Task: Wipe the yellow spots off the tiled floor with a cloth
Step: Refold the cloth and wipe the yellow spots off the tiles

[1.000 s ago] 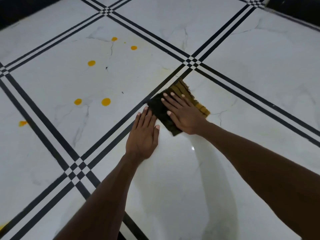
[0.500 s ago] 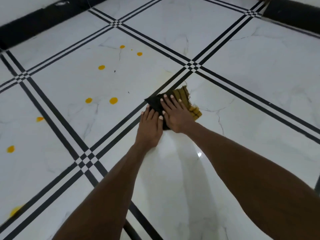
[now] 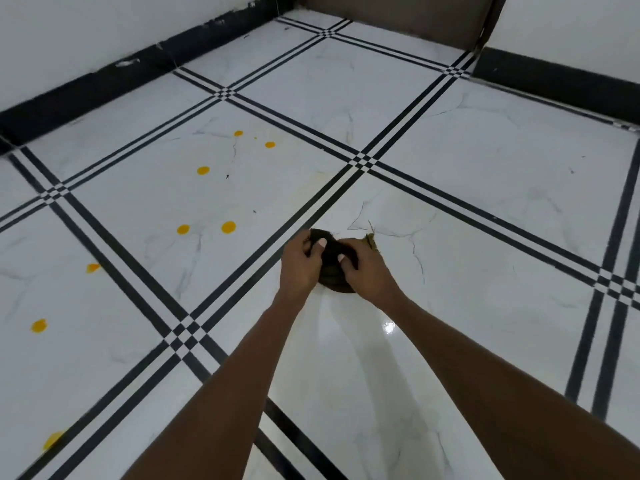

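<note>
While the cloth [image 3: 331, 271] is bunched between both hands [image 3: 300, 263] [image 3: 363, 271], left-frame yellow spots [image 3: 228, 227] may be smeared by its soiled folds.

Your left hand [image 3: 298, 268] and right hand [image 3: 367, 271] both grip the bunched dark cloth [image 3: 331, 268] at the centre of the frame, on the white tiled floor [image 3: 485, 209]. Yellow spots [image 3: 228, 227] dot the tiles to the left and upper left, well apart from the cloth.
</note>
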A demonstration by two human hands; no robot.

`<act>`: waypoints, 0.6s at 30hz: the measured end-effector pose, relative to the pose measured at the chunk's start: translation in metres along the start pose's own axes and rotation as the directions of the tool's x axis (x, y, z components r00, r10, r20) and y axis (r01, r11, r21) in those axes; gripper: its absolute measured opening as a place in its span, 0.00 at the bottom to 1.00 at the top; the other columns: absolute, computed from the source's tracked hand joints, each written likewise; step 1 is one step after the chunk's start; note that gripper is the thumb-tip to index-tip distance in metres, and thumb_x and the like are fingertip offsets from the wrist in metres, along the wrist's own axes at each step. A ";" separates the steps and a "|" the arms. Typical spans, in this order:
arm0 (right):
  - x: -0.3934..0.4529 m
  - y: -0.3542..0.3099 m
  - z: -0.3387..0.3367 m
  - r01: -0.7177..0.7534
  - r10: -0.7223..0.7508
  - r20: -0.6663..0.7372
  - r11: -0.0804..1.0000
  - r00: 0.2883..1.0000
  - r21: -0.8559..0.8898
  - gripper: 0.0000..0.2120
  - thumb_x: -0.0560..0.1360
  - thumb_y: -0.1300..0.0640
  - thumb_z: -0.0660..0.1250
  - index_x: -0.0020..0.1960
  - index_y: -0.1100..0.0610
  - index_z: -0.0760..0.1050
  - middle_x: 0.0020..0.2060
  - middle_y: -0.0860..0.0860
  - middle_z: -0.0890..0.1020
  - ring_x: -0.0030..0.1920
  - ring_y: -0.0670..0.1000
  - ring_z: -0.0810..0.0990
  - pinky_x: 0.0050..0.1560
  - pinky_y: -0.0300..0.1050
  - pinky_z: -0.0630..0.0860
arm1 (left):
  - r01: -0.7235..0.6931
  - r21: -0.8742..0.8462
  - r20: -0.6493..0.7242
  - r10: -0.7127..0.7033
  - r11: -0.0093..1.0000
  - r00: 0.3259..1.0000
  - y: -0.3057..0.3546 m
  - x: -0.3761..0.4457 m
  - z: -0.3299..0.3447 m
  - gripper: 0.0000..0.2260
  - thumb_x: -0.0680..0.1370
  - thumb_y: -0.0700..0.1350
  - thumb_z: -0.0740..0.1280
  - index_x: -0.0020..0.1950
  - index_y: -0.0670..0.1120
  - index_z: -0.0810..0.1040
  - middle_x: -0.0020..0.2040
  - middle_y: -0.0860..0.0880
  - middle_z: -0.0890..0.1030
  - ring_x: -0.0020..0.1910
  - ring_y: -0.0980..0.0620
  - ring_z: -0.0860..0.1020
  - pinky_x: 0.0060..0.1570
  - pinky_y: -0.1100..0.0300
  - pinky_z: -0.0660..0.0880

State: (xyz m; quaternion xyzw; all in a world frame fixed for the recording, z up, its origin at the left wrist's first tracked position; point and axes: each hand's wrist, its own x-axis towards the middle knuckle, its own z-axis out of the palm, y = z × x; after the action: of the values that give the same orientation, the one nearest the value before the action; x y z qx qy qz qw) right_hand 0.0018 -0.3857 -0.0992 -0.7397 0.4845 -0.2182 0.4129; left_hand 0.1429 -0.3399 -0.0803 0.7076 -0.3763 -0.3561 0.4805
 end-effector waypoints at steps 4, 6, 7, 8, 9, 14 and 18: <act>-0.016 -0.031 -0.022 -0.164 0.198 -0.221 0.973 0.955 0.165 0.15 0.82 0.51 0.69 0.66 0.54 0.77 0.61 0.51 0.81 0.62 0.51 0.79 0.65 0.48 0.77 | -0.123 0.156 0.001 0.125 0.980 0.992 0.027 -0.011 -0.015 0.13 0.83 0.45 0.67 0.67 0.45 0.80 0.59 0.47 0.86 0.59 0.49 0.83 0.64 0.51 0.79; -0.020 -0.047 -0.035 -0.311 0.377 -0.109 0.870 0.920 0.383 0.18 0.82 0.41 0.66 0.62 0.54 0.79 0.58 0.51 0.84 0.59 0.52 0.83 0.64 0.52 0.81 | -0.234 0.246 0.016 0.237 0.941 0.971 0.041 -0.015 -0.021 0.15 0.83 0.42 0.66 0.69 0.45 0.79 0.61 0.49 0.84 0.59 0.50 0.82 0.62 0.58 0.77; -0.021 -0.055 -0.040 -0.410 0.448 0.058 0.749 0.892 0.520 0.23 0.82 0.37 0.64 0.61 0.56 0.80 0.58 0.54 0.85 0.58 0.53 0.85 0.63 0.54 0.82 | -0.299 0.282 0.058 0.295 0.912 0.954 0.049 -0.019 -0.023 0.15 0.83 0.40 0.65 0.70 0.45 0.78 0.61 0.52 0.83 0.57 0.53 0.81 0.59 0.64 0.75; -0.022 -0.061 -0.045 -0.494 0.460 0.237 0.588 0.856 0.641 0.28 0.81 0.33 0.62 0.62 0.57 0.80 0.59 0.56 0.86 0.57 0.56 0.86 0.62 0.56 0.83 | -0.352 0.303 0.115 0.332 0.886 0.936 0.057 -0.022 -0.025 0.16 0.84 0.39 0.64 0.71 0.46 0.78 0.59 0.55 0.82 0.53 0.56 0.80 0.56 0.68 0.73; -0.024 -0.065 -0.049 -0.538 0.420 0.369 0.423 0.829 0.729 0.32 0.80 0.32 0.62 0.64 0.59 0.80 0.59 0.58 0.87 0.57 0.58 0.87 0.61 0.57 0.83 | -0.392 0.301 0.184 0.351 0.869 0.918 0.062 -0.026 -0.026 0.16 0.84 0.39 0.64 0.70 0.47 0.79 0.57 0.56 0.82 0.49 0.59 0.80 0.53 0.70 0.73; -0.024 -0.073 -0.047 -0.412 0.328 0.356 0.115 0.875 0.904 0.32 0.84 0.38 0.61 0.73 0.64 0.74 0.63 0.63 0.84 0.62 0.62 0.85 0.58 0.59 0.83 | -0.505 0.341 0.353 0.390 0.793 0.850 0.068 -0.033 -0.032 0.08 0.83 0.47 0.68 0.54 0.48 0.87 0.52 0.53 0.86 0.52 0.56 0.81 0.53 0.61 0.75; -0.027 -0.084 -0.048 -0.400 0.276 0.363 0.090 0.890 0.912 0.29 0.87 0.42 0.54 0.68 0.67 0.74 0.58 0.65 0.86 0.56 0.62 0.87 0.57 0.59 0.83 | -0.416 0.318 0.230 0.356 0.852 0.906 0.062 -0.034 -0.039 0.03 0.80 0.45 0.73 0.48 0.47 0.86 0.48 0.51 0.83 0.48 0.55 0.81 0.49 0.57 0.78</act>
State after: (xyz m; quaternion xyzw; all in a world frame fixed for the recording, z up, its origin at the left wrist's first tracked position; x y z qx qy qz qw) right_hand 0.0002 -0.3643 -0.0010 -0.1824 0.3680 -0.3373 0.8471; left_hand 0.1489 -0.3096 -0.0057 0.6617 -0.6076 -0.2334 0.3722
